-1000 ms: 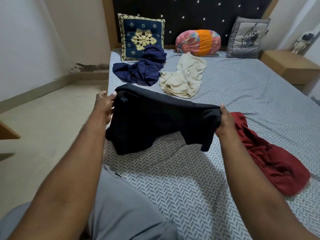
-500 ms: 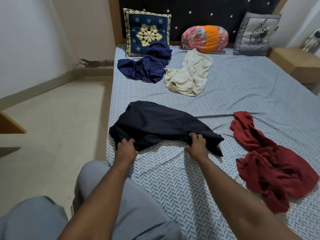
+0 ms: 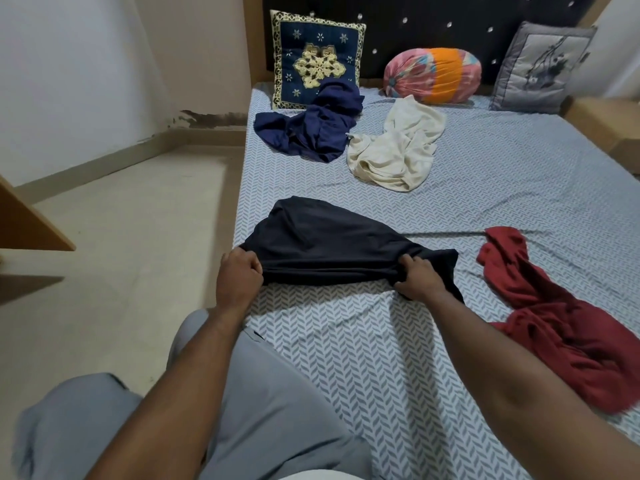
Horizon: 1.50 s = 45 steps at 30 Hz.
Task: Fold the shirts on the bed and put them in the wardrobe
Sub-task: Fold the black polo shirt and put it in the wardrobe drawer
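A black shirt (image 3: pixel 325 244) lies bunched on the bed (image 3: pixel 346 348) near its left edge. My left hand (image 3: pixel 239 275) grips the shirt's near left edge. My right hand (image 3: pixel 417 277) grips its near right part, where a sleeve hangs past the fingers. A red shirt (image 3: pixel 554 327) lies crumpled to the right. Farther back, a navy shirt (image 3: pixel 311 129) and a cream shirt (image 3: pixel 394 150) lie rumpled side by side. No wardrobe is in view.
Against the dark headboard stand a blue patterned cushion (image 3: pixel 317 60), a pink-orange bolster (image 3: pixel 433 76) and a grey cushion (image 3: pixel 540 67). A wooden side table (image 3: pixel 609 126) is at the right. Bare floor (image 3: pixel 121 220) lies left of the bed, with a wooden edge (image 3: pixel 31 220) there.
The black shirt, held up in the air a second ago, now lies on the bed. Both hands came down with it and still grip its near edge, pulled a little closer.
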Tool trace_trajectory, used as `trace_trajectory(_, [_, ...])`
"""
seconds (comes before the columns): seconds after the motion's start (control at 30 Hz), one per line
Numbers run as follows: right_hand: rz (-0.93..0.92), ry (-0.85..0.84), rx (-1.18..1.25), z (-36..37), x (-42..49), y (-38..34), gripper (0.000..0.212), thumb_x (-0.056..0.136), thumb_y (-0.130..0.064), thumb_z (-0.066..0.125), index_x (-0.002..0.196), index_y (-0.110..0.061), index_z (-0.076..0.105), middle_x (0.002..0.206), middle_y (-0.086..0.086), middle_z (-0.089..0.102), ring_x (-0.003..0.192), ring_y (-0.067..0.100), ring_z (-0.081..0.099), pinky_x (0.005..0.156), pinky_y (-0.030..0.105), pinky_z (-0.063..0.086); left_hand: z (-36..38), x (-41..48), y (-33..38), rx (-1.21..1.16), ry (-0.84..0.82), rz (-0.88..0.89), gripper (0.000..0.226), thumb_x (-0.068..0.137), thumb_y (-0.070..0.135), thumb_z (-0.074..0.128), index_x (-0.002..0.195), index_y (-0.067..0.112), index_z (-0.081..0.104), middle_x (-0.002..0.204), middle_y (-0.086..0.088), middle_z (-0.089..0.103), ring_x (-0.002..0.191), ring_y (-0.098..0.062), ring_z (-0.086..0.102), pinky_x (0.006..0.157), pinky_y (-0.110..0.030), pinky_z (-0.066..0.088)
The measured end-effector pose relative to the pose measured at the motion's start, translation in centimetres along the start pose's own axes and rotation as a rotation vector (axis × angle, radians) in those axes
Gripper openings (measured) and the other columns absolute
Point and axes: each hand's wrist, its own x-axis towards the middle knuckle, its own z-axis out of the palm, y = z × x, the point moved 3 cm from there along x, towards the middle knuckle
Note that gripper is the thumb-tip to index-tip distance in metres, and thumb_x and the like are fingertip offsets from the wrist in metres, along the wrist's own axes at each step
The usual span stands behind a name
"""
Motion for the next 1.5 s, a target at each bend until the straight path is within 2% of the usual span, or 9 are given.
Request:
trace_trajectory(0.1, [0.013, 0.058, -0.095, 0.7, -0.1, -0.2, 0.064, 0.082, -0.035, 0.067, 0.138, -0.015, 0.042, 0.13, 0.014, 0.05, 0.121, 0.033, 0.043, 0.095, 0.04, 0.045, 1.0, -0.9, -1.6, 0.061, -0.249, -0.202, 0.014, 0.079, 0.01, 0.051, 0.081, 0.015, 0.064, 0.093, -0.01, 0.066, 0.088, -0.032, 0.061, 0.077, -0.036, 0.051])
trace_trajectory(0.27, [0.036, 0.168, -0.213, 0.5, -0.7, 0.2, 0.025, 0.089, -0.033, 0.058, 0.111, -0.022, 0.06, 0.121, 0.005, 0.055, 0.118, 0.029, 0.044, 0.088, 0.041, 0.043, 1.5, -1.4, -2.9, 0.115, -0.399, -0.291, 0.05, 0.078, 0.025, 0.073, 0.124, 0.013, 0.056, 0.128, -0.017, 0.047, 0.117, -0.037, 0.049, 0.096, -0.038, 0.044])
trace_trajectory(0.53, [0.02, 0.358, 0.22, -3.1, -3.2, 1.0, 0.019, 0.075, -0.03, 0.063, 0.076, -0.017, 0.05, 0.068, -0.003, 0.057, 0.068, 0.023, 0.053, 0.058, 0.031, 0.036, 2.5, -1.7, -3.2, 0.27, -0.381, -0.396, 0.032, 0.088, 0.013, 0.062, 0.12, 0.01, 0.059, 0.132, -0.018, 0.033, 0.118, -0.039, 0.039, 0.092, -0.04, 0.045])
trace_trajectory(0.77, [-0.056, 0.342, 0.237, -3.1, -4.3, 1.0, 0.031, 0.071, -0.05, 0.055, 0.068, -0.02, 0.053, 0.067, -0.007, 0.058, 0.066, 0.016, 0.057, 0.062, 0.031, 0.039, 1.1, -1.1, -3.3, 0.08, -0.29, -0.449, 0.027, 0.085, 0.008, 0.053, 0.111, 0.005, 0.059, 0.114, -0.02, 0.062, 0.107, -0.038, 0.058, 0.087, -0.035, 0.046])
trace_trajectory(1.03, [-0.236, 0.077, -0.011, 2.6, -4.1, -2.6, 0.03, 0.08, -0.028, 0.065, 0.11, -0.026, 0.061, 0.105, 0.0, 0.053, 0.108, 0.024, 0.049, 0.074, 0.035, 0.048, 0.2, -0.6, -6.4, -0.515, -0.178, -0.454, 0.02, 0.089, 0.006, 0.054, 0.08, 0.023, 0.062, 0.1, -0.011, 0.068, 0.092, -0.033, 0.063, 0.082, -0.044, 0.052])
trace_trajectory(1.17, [-0.156, 0.238, 0.084, 1.9, -4.4, -1.8, 0.005, 0.082, -0.025, 0.06, 0.087, -0.025, 0.062, 0.09, -0.004, 0.056, 0.099, 0.022, 0.054, 0.068, 0.033, 0.046, -1.5, -1.6, -4.6, -0.644, -0.196, -0.443, 0.019, 0.095, 0.004, 0.05, 0.095, 0.019, 0.062, 0.11, -0.011, 0.065, 0.091, -0.024, 0.063, 0.078, -0.036, 0.052])
trace_trajectory(1.27, [-0.128, 0.211, 0.174, 1.1, -4.0, -1.0, 0.015, 0.077, -0.028, 0.064, 0.089, -0.026, 0.056, 0.086, -0.008, 0.062, 0.088, 0.02, 0.06, 0.069, 0.035, 0.05, -1.8, -2.4, -2.9, -0.64, -0.365, -0.348, 0.038, 0.085, -0.002, 0.058, 0.117, 0.017, 0.051, 0.111, -0.008, 0.058, 0.085, -0.013, 0.057, 0.066, -0.021, 0.048])
trace_trajectory(1.4, [-0.204, -0.063, 0.065, 2.0, -3.7, -1.8, 0.044, 0.078, -0.031, 0.072, 0.12, -0.029, 0.057, 0.108, 0.0, 0.058, 0.105, 0.022, 0.059, 0.082, 0.036, 0.051, -2.3, -2.5, -2.9, -0.435, -0.358, -0.243, 0.062, 0.069, -0.006, 0.051, 0.122, 0.026, 0.051, 0.122, -0.009, 0.043, 0.104, -0.024, 0.052, 0.078, -0.026, 0.049])
trace_trajectory(1.5, [-0.151, 0.042, -0.004, 3.0, -3.9, -2.0, 0.029, 0.088, -0.023, 0.06, 0.117, -0.027, 0.061, 0.113, 0.001, 0.057, 0.111, 0.025, 0.055, 0.077, 0.034, 0.046, -2.4, -2.7, -2.9, -0.555, -0.293, -0.222, 0.082, 0.066, -0.01, 0.051, 0.128, 0.044, 0.045, 0.12, 0.003, 0.059, 0.112, -0.022, 0.058, 0.092, -0.033, 0.048])
